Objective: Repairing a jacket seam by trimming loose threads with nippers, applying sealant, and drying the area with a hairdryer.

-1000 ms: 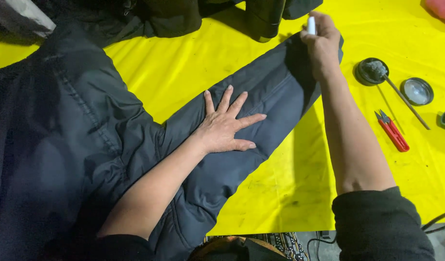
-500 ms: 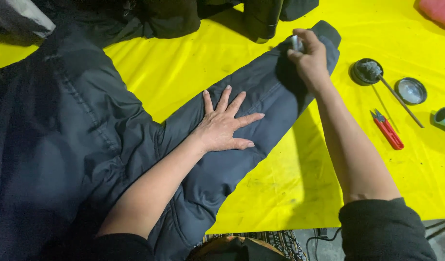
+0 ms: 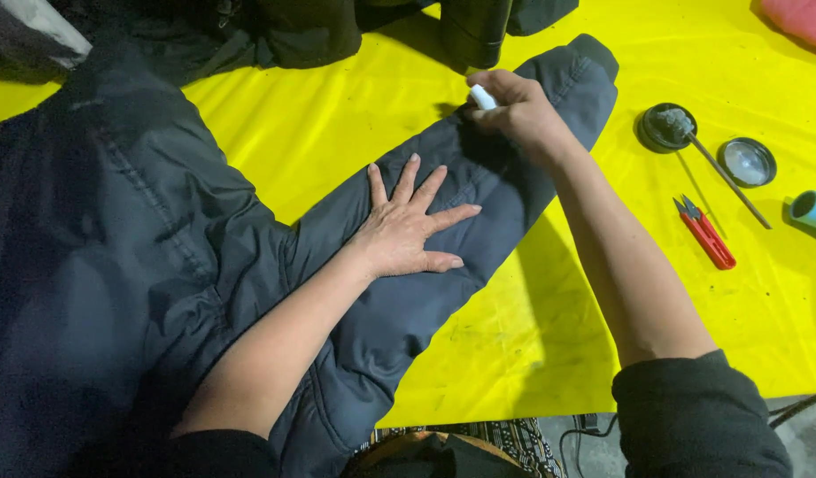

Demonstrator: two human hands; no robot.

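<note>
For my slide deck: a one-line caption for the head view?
Left hand flat on dark jacket sleeve; right hand holds small white object.

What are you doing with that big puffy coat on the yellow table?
A person has a dark grey padded jacket spread over a yellow table cover. The left hand lies flat with fingers spread on the jacket's sleeve. The right hand is closed around a small white object and presses it on the sleeve near the cuff. To the side lie red thread snips, a round black tin with a thin stick in it, and its lid.
</note>
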